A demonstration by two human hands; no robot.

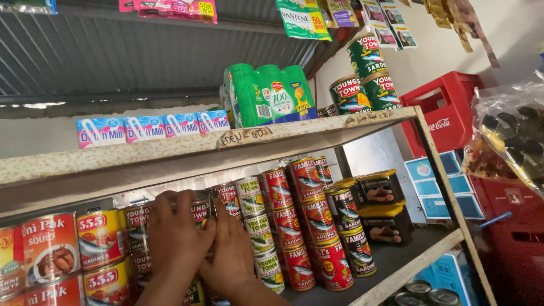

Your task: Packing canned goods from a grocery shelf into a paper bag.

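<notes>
Cans (199, 211) stacked on the middle shelf (170, 153) are what both hands press against. Red and yellow tins (102, 235) stand at the far left. Left hand (178, 241) lies flat on the stack, fingers together, clamped on nothing I can see. Right hand (232, 255) rests just beside it, touching, its grip hidden. Further right stand red-labelled tins (317, 224), then dark yellow-lidded boxes (382, 190). A red crate (447, 110) sits far right.
</notes>
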